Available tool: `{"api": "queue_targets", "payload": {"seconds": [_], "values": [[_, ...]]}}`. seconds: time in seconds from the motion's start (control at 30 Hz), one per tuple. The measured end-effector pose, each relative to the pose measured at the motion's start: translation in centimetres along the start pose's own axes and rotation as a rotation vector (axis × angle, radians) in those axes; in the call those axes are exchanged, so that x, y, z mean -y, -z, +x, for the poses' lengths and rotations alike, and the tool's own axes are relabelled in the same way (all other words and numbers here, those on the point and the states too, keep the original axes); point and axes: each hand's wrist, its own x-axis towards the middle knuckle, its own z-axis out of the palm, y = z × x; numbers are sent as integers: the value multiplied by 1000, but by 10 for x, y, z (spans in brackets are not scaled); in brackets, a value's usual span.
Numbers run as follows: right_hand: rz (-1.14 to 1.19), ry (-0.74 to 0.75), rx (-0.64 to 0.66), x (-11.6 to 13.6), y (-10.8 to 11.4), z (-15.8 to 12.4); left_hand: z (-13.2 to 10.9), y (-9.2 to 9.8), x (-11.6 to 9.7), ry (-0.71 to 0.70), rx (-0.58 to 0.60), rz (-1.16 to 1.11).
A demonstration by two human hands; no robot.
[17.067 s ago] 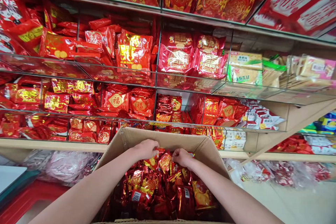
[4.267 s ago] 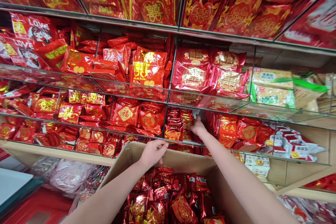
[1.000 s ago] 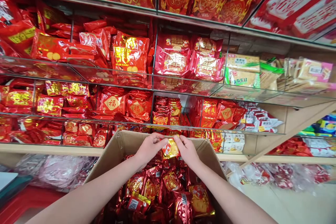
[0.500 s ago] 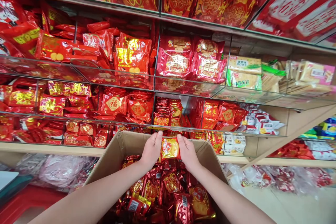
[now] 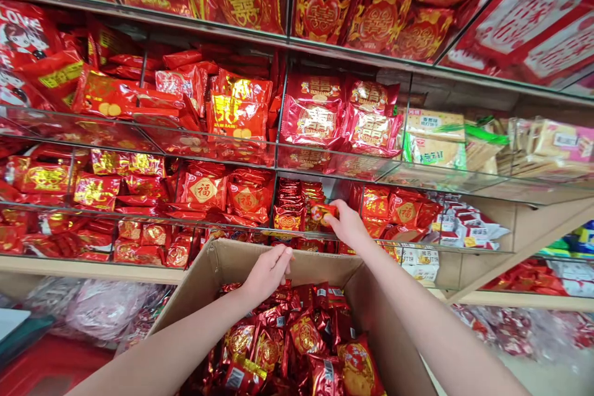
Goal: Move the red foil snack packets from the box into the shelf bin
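In my right hand [image 5: 350, 226] a small red-and-gold snack packet [image 5: 322, 213] is pinched, held at the shelf compartment beside a row of stacked packets [image 5: 288, 207]. My left hand [image 5: 268, 273] hovers over the far part of an open cardboard box [image 5: 241, 257]. Its fingers are curled together, and whatever they may hold is hidden. Beneath both forearms the box contains many loose red-and-gold wrapped packets [image 5: 306, 334], some showing white barcodes.
Clear dividers and a clear front lip [image 5: 334, 161] bound the shelf compartments of red packets. Green-and-cream cracker packs [image 5: 436, 139] stand to the right. Plastic-wrapped bundles [image 5: 109, 309] lie under the lowest shelf, with a red container [image 5: 60, 365] at lower left.
Both hands held one packet over the box before. My right hand has moved up and forward to the shelf with a packet, while my left has drawn slightly down, fingers curled.
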Motion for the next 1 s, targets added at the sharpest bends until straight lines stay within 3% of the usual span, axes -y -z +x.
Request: {"api": "queue_targets", "payload": {"seconds": [0.1,0.3,0.43,0.67,0.9,1.0], "values": [[-32,-3,104,-5,-18,28,-1,0,6,-6,58,72],[-18,-110,88,-17,-41,57,0,4,9,-49,126,278],[6,-63,121,-18,-49,63,3,4,8,-197,173,484],[76,13,191,-15,-55,64,3,-1,18,-395,411,766],[125,-17,85,-16,-52,64,6,4,25,-406,474,873],[156,-8,120,-17,-53,65,7,4,26,-394,495,882]]}}
